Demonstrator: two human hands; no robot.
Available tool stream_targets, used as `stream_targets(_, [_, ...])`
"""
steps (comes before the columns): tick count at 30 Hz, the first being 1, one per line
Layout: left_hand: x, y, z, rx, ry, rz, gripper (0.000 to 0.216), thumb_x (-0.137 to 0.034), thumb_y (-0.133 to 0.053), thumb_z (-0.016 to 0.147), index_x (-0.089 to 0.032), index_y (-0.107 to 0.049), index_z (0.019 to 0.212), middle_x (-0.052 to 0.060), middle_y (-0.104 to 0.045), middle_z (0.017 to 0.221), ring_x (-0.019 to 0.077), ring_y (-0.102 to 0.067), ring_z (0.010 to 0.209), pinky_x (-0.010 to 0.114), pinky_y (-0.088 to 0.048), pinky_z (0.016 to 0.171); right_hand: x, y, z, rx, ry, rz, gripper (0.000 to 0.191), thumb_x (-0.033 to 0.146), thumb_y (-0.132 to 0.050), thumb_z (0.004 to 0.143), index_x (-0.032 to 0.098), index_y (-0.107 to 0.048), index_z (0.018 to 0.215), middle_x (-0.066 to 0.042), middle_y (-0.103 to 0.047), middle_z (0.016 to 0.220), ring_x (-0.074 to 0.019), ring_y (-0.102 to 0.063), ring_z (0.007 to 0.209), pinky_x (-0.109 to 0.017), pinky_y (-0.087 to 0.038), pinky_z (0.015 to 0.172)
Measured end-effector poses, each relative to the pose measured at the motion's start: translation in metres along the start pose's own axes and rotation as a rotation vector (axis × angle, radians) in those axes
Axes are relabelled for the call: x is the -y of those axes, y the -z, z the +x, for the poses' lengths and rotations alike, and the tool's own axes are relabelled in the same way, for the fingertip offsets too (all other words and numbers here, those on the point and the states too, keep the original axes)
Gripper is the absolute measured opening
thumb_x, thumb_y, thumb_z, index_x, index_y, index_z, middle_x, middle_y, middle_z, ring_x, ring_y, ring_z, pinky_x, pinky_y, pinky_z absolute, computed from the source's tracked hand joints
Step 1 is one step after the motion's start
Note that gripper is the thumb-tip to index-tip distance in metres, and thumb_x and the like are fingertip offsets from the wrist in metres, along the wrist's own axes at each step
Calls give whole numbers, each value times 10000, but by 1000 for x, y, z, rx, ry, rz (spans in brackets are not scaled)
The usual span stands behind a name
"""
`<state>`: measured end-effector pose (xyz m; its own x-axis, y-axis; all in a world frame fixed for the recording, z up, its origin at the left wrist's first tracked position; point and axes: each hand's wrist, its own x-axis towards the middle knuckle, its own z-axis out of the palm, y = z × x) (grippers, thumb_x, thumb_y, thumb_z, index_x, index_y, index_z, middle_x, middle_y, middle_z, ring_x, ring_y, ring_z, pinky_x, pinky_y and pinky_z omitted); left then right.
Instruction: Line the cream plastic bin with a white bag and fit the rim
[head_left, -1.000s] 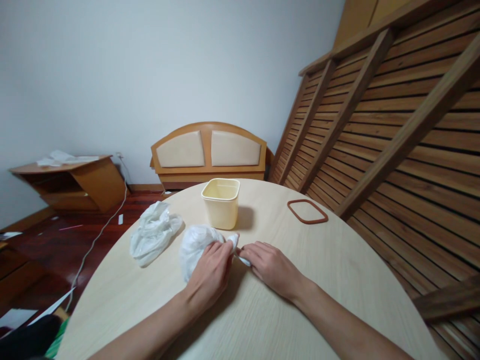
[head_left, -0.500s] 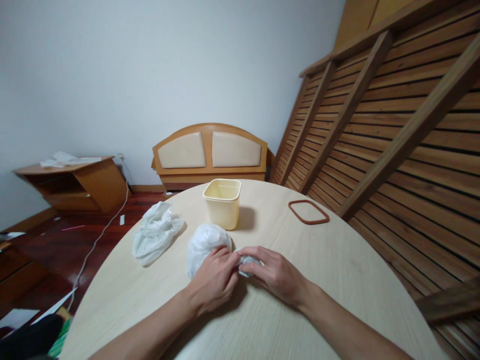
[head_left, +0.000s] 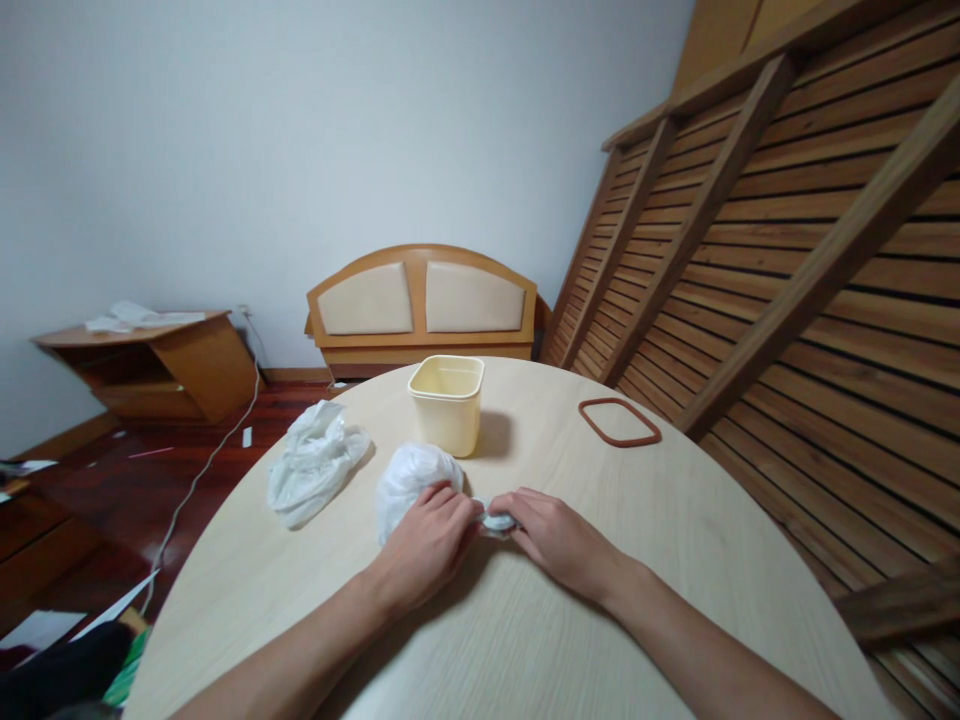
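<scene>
A bulging white plastic bag [head_left: 409, 475] lies on the round pale wooden table [head_left: 675, 560]. My left hand [head_left: 424, 545] rests against the bag's right side with its fingers curled round the bag's neck. My right hand [head_left: 555, 540] faces it and pinches the twisted end of the same bag between thumb and fingers. The two hands almost touch. A cream square plastic container [head_left: 446, 402] stands open just behind the bag.
A second crumpled white plastic bag [head_left: 311, 465] lies to the left on the table. A reddish-brown square seal ring [head_left: 619, 421] lies at the right rear. A slatted wooden frame [head_left: 787, 250] leans at the right; a headboard [head_left: 420, 305] and a low shelf [head_left: 150, 365] stand by the wall.
My hands have drawn closer together over the bag's neck, and the free white end that stuck up between them is now bunched small under my fingers. The view shifted slightly.
</scene>
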<state>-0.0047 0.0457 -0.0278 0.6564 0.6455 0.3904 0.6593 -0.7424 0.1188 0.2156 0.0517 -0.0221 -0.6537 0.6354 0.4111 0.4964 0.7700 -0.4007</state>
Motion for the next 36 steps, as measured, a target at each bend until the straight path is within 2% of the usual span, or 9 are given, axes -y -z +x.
stream_targets(2, [1, -1, 0, 4, -8, -1, 199, -189, -373, 1026, -190, -571, 1005, 51, -650, 845, 221, -592, 828, 421, -450, 897, 4, 0, 0, -45, -24, 100, 249, 43, -525, 916, 205, -595, 1092, -58, -689, 1017, -186, -655, 961, -340, -533, 864])
stream_targets(6, [-1, 2, 0, 34, -9, -24, 199, -145, -374, 1011, -189, -567, 986, 55, -646, 874, 221, -580, 851, 410, -445, 894, 10, -3, 1, -203, -18, 309, 222, 46, -536, 917, 224, -635, 1007, -34, -673, 1002, -161, -650, 973, -311, -523, 876])
stream_targets(12, [-6, 7, -2, 78, 29, -82, 178, -319, -436, 1003, -172, -536, 997, 76, -642, 900, 242, -563, 863, 430, -452, 875, 12, -13, 3, -370, -121, 406, 214, 52, -597, 880, 238, -703, 889, -18, -711, 974, -158, -679, 943, -315, -539, 885])
stream_targets(16, [-3, 3, -4, 22, 85, -163, 223, -263, -353, 1027, -178, -551, 971, 75, -656, 910, 223, -573, 868, 416, -446, 888, 15, -13, 1, -338, -44, 314, 230, 99, -588, 897, 237, -702, 1043, -65, -696, 1131, -180, -661, 1076, -357, -538, 959])
stream_targets(19, [-1, 0, -4, 2, 133, -234, 266, -249, -321, 1035, -177, -570, 975, 74, -666, 920, 217, -580, 877, 416, -441, 892, 15, -13, 0, -303, 24, 248, 313, 119, -611, 886, 231, -661, 1174, -99, -661, 1245, -203, -626, 1174, -394, -527, 1012])
stream_targets(25, [-6, 1, -4, 17, 135, -284, 274, -229, -318, 1011, -180, -574, 928, 75, -662, 879, 218, -571, 839, 414, -444, 858, 11, -17, 2, -335, 17, 313, 195, 152, -600, 941, 241, -730, 1056, -62, -740, 1100, -176, -697, 1037, -358, -573, 936])
stream_targets(30, [-9, 4, -6, -30, 195, -396, 224, -381, -485, 968, -177, -559, 1023, 94, -663, 954, 236, -573, 870, 393, -459, 808, 11, -17, 3, -343, -69, 421, 172, 145, -626, 918, 245, -739, 1001, -47, -756, 1074, -179, -704, 1022, -366, -561, 943])
stream_targets(33, [-9, 2, -6, -46, 209, -434, 216, -368, -478, 981, -181, -560, 1049, 98, -664, 985, 235, -572, 895, 390, -462, 818, 12, -16, 3, -333, -99, 449, 174, 134, -598, 924, 235, -723, 992, -45, -752, 1072, -175, -697, 1034, -354, -547, 950])
stream_targets(36, [-8, -1, -6, -77, 203, -420, 202, -344, -448, 998, -186, -563, 1049, 91, -653, 967, 233, -566, 894, 389, -461, 812, 14, -16, 3, -316, -170, 454, 170, 160, -557, 944, 224, -695, 1019, -51, -747, 1060, -171, -695, 1008, -329, -559, 891])
